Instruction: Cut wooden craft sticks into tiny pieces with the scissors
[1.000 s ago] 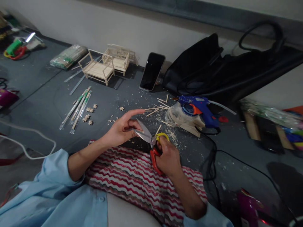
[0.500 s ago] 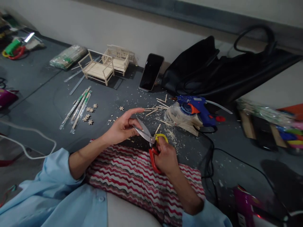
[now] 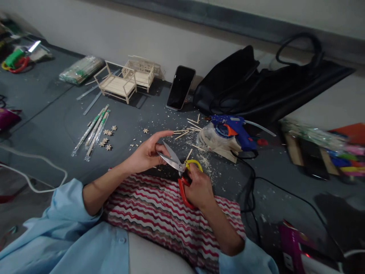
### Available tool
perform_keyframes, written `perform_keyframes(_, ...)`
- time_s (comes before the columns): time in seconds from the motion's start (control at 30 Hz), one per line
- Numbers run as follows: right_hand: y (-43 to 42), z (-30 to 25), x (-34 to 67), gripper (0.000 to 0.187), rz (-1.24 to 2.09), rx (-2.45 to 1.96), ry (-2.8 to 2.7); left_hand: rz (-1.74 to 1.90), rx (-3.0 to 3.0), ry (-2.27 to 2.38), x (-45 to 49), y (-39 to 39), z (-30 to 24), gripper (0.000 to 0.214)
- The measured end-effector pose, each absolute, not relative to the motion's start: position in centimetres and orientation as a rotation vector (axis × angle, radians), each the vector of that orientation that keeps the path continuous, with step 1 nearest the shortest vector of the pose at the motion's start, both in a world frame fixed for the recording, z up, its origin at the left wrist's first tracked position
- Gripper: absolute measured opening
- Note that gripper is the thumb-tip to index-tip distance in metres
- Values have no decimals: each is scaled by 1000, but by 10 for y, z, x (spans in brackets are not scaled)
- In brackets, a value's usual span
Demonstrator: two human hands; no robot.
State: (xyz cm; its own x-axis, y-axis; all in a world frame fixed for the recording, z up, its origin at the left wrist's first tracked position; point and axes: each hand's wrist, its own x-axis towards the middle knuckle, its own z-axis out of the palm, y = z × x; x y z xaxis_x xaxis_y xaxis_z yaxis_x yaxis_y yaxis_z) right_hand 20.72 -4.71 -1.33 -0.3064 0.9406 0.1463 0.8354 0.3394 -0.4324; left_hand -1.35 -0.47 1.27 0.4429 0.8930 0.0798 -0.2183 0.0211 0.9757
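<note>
In my right hand (image 3: 199, 186) is a pair of scissors (image 3: 172, 161) with red and yellow handles. Its blades are spread apart and point left, toward my left hand (image 3: 148, 152). That hand has its index finger stretched out above the blades, while the other fingers curl in behind them. Whatever is pinched there is too small or hidden to make out. Thin wooden sticks (image 3: 182, 133) and pale cut scraps are strewn on the table just beyond. A striped red and white cloth (image 3: 171, 213) lies below both hands.
Small wooden furniture models (image 3: 118, 85) stand at the back beside a phone (image 3: 181, 87). A blue glue gun (image 3: 239, 129) rests on a clear plastic container (image 3: 207, 137), its cord running right. Flower-shaped wooden pieces (image 3: 108, 140) and wrapped sticks (image 3: 94, 131) lie left. Behind is a black bag (image 3: 239, 87).
The view has shifted slightly. The scissors blades have opened a little wider and sit a touch farther left. My left hand has hardly moved.
</note>
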Motion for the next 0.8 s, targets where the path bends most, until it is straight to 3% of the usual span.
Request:
perform_keyframes(0.3,-46,-17,208,7,355,-1592,-2192,1023,1252,651,-14,-2,10,67)
perform_keyframes(0.6,-38,-20,219,8,407,-1609,-1999,1077,1264,638,-14,-3,11,57)
perform_keyframes(0.8,-39,-16,213,11,269,-1568,-2115,1093,1179,579,-12,-3,10,55)
